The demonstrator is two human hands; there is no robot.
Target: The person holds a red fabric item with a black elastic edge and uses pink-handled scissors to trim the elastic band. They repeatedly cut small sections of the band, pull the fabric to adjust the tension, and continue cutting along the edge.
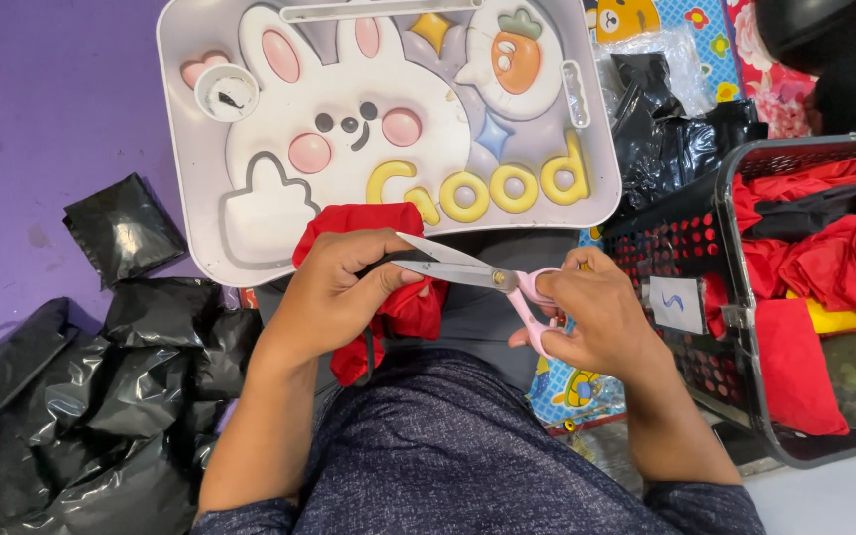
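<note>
Left hand (334, 287) pinches red cloth (388, 267); scissors (478, 277) beside tray edge (250, 272).

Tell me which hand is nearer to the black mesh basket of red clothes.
Right. The right hand, holding the pink-handled scissors, sits just left of the basket. The left hand grips the red cloth farther left, beyond the scissors.

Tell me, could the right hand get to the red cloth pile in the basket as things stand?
Probably yes, but not freely. The basket sits open-topped just beside the right hand, with the red cloth pile uncovered. However, that hand has the pink-handled scissors in its grip, so its fingers are occupied.
</note>
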